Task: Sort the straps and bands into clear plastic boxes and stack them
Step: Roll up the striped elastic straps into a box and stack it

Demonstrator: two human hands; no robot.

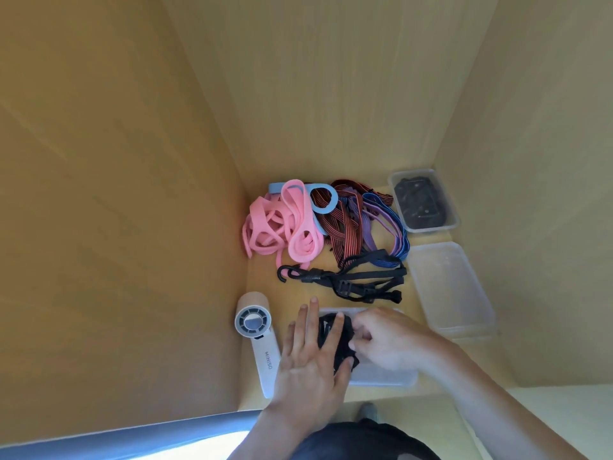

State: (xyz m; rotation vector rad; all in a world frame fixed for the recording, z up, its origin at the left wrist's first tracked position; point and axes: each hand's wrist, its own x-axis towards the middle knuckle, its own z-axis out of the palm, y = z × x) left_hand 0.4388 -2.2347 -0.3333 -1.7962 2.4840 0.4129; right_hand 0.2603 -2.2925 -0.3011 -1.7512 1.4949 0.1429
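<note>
A clear plastic box [384, 376] sits near the front of the shelf, with a bundle of black straps [341, 340] in it. My left hand [310, 363] presses flat on the bundle with straight fingers. My right hand [386, 340] pinches the bundle's right side with curled fingers. Behind the box lie black hooked and buckled straps [351, 280], a pile of pink bands [282, 224], a light blue band [323, 204], red-and-black striped straps [341, 227] and purple and blue straps [384, 220].
A clear box holding black items [423, 200] stands at the back right. In front of it is an upturned clear box [451, 287]. A white handheld fan [257, 333] lies at the left. Wooden walls close in on both sides and behind.
</note>
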